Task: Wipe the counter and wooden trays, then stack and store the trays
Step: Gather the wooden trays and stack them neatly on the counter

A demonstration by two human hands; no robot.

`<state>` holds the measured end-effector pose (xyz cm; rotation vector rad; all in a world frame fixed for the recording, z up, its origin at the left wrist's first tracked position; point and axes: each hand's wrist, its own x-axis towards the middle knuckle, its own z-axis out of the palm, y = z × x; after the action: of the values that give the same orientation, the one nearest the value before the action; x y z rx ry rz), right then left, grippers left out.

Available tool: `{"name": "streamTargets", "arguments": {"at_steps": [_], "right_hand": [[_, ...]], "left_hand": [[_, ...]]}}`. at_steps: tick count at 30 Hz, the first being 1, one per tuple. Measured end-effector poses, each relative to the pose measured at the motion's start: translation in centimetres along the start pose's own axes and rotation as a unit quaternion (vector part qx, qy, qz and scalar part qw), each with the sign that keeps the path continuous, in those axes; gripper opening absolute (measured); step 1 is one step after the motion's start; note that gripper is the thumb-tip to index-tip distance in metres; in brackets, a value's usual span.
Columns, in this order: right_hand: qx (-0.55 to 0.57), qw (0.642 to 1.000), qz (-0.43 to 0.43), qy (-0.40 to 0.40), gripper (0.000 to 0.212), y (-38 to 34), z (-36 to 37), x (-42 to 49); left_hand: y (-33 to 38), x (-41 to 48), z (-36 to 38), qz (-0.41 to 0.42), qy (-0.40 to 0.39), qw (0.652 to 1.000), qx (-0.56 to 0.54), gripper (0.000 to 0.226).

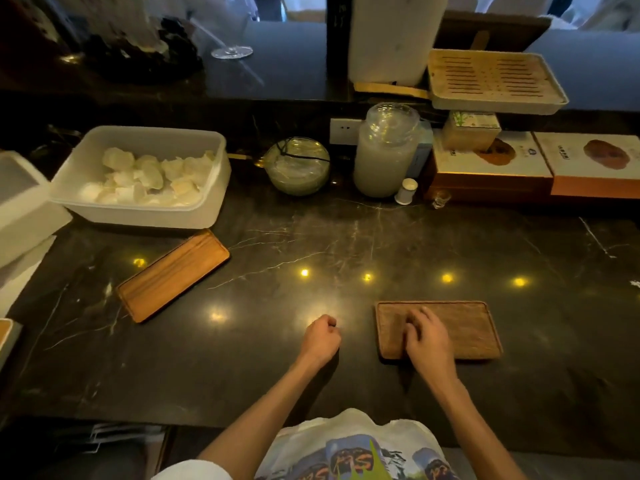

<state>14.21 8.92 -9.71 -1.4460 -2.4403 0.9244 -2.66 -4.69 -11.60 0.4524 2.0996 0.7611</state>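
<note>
1. Dark veined marble counter [346, 237] spans the view.
2. White rectangular plastic tub [138, 206] of pale pieces sits far left.
3. Light oblong wooden tray [173, 275] lies angled just before the tub.
4. Darker rectangular wooden tray [464, 327] lies near right.
5. Right hand [427, 337] rests fingers-down on that tray, holding nothing visible.
6. Left hand [320, 337], a loose fist, rests on the counter just beside it.

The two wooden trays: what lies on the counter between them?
In the head view, only the closed left hand sits between the lighter tray and the darker tray; otherwise bare counter.
</note>
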Motion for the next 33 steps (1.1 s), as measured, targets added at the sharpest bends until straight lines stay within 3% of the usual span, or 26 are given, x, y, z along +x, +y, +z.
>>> {"name": "streamTargets", "arguments": {"at_steps": [4,8,13,15,17,20,23,25,28,33], "right_hand": [[0.029,0.991,-0.068,-0.108,0.03,-7.1,4.2,-0.1],[0.024,0.976,-0.093,-0.198,0.031,-14.8,8.3,0.9],[-0.01,0.963,-0.091,-0.252,0.038,-25.5,14.1,4.2],[-0.008,0.961,-0.082,-0.264,0.046,-30.0,16.4,6.3],[0.017,0.96,-0.066,-0.273,0.06,-34.0,18.5,7.9],[0.046,0.949,-0.016,-0.313,0.075,-37.6,21.0,8.9],[0.038,0.943,-0.004,-0.331,0.056,-37.8,22.6,7.9],[0.027,0.953,0.009,-0.301,0.04,-36.8,22.7,6.9],[0.063,0.962,0.075,-0.254,0.042,-33.7,21.9,5.5],[0.177,0.943,0.139,-0.246,0.025,-25.2,18.4,1.6]], "left_hand": [[-3.5,0.3,-7.5,-0.03,0.039,0.998,-0.038,0.031],[-7.5,0.8,-16.3,-0.061,0.131,0.984,-0.1,0.029],[-13.2,0.8,-27.0,-0.129,0.311,0.925,-0.174,0.029],[-15.1,0.9,-30.7,-0.152,0.342,0.909,-0.181,0.033],[-17.1,1.1,-33.4,-0.179,0.333,0.911,-0.167,0.036],[-19.1,1.4,-35.3,-0.206,0.257,0.933,-0.148,0.02],[-20.0,1.5,-35.2,-0.191,0.182,0.943,-0.203,0.02],[-20.6,1.6,-35.2,-0.185,0.189,0.938,-0.223,0.017],[-21.5,1.2,-34.8,-0.198,0.203,0.93,-0.234,0.018],[-20.6,0.1,-32.0,-0.185,0.133,0.945,-0.235,0.024]]}}
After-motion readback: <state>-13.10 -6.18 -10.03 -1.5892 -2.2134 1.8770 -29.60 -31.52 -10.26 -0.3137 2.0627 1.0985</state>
